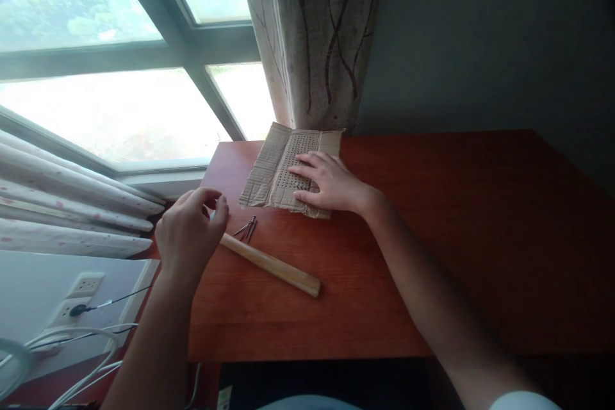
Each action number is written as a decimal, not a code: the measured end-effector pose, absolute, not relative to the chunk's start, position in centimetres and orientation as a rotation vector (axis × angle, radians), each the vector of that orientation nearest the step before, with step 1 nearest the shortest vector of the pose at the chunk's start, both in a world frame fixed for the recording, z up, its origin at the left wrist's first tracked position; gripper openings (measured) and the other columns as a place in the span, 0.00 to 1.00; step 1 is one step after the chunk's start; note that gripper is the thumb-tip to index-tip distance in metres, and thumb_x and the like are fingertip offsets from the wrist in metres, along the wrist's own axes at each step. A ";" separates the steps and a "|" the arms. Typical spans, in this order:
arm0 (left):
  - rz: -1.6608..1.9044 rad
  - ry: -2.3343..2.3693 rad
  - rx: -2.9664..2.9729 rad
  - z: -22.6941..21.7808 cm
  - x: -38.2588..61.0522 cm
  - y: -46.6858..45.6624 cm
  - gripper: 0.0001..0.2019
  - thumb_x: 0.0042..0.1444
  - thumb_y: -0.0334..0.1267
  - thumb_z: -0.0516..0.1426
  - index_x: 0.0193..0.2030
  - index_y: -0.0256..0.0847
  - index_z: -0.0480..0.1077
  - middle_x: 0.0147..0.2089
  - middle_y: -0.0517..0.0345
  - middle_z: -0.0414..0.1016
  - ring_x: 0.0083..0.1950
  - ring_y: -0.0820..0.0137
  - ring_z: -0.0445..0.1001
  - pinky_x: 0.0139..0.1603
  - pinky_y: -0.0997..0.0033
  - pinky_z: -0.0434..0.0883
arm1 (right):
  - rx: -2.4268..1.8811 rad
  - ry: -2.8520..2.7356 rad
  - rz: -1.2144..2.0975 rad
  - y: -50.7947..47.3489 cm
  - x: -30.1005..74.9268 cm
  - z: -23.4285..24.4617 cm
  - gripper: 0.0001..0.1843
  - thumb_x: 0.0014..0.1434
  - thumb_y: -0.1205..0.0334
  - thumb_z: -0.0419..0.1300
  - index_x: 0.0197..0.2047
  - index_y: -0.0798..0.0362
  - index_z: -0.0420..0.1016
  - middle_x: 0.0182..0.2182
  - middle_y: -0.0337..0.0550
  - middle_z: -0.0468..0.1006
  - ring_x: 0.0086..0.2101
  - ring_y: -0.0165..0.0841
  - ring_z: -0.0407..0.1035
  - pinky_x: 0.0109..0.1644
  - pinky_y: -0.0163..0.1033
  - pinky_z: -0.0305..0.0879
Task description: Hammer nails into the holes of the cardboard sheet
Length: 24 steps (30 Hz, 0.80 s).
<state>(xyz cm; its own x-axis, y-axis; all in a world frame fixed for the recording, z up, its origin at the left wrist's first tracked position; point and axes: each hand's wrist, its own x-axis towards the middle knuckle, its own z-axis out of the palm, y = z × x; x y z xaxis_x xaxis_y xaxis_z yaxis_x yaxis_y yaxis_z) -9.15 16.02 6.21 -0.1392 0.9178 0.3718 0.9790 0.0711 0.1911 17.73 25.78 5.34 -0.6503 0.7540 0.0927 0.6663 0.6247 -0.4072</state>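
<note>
My right hand lies on a creased piece of brown cardboard, fingers spread and resting over a panel of small punched holes. Some small dark bits show by its thumb, too small to name. My left hand is raised at the table's left side, its fingers curled and thumb and forefinger close together; what they pinch, if anything, does not show. Several nails lie loose between that hand and the cardboard. A wooden handle lies slantwise on the table, its far end hidden behind my left hand.
The reddish-brown table stretches to the right. A window and a patterned curtain stand behind it. At lower left are a wall socket with a plug and looped white cables.
</note>
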 end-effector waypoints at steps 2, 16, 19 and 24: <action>-0.845 -2.070 -1.996 7.0 -8.0 16.3 0.08 0.64 0.43 0.56 0.39 0.44 0.74 0.34 0.58 0.75 0.33 0.69 0.72 0.36 0.69 0.66 | -1.156 -2.596 0.505 25.8 17.7 5.3 0.33 0.66 0.44 0.59 0.70 0.49 0.68 0.73 0.50 0.59 0.71 0.46 0.49 0.74 0.55 0.45; -0.692 -1.616 -2.721 7.2 -2.0 21.6 0.10 0.67 0.39 0.55 0.45 0.43 0.78 0.44 0.53 0.77 0.40 0.68 0.75 0.40 0.69 0.69 | -1.129 -2.582 0.502 25.8 17.7 5.0 0.33 0.66 0.45 0.60 0.70 0.50 0.68 0.72 0.53 0.60 0.71 0.47 0.50 0.73 0.57 0.47; -1.026 -1.631 -2.567 7.9 -1.6 21.0 0.09 0.68 0.39 0.54 0.44 0.41 0.75 0.43 0.53 0.76 0.40 0.69 0.74 0.39 0.70 0.71 | -1.144 -2.590 0.518 25.9 17.7 5.1 0.35 0.66 0.43 0.59 0.71 0.50 0.67 0.73 0.52 0.58 0.72 0.48 0.48 0.74 0.58 0.45; -1.434 -1.809 -2.188 10.3 -2.6 19.4 0.05 0.65 0.39 0.57 0.40 0.42 0.73 0.40 0.57 0.75 0.38 0.71 0.72 0.33 0.75 0.70 | -1.149 -2.599 0.520 25.9 17.8 5.4 0.34 0.65 0.44 0.60 0.70 0.49 0.67 0.73 0.50 0.58 0.72 0.47 0.48 0.74 0.56 0.44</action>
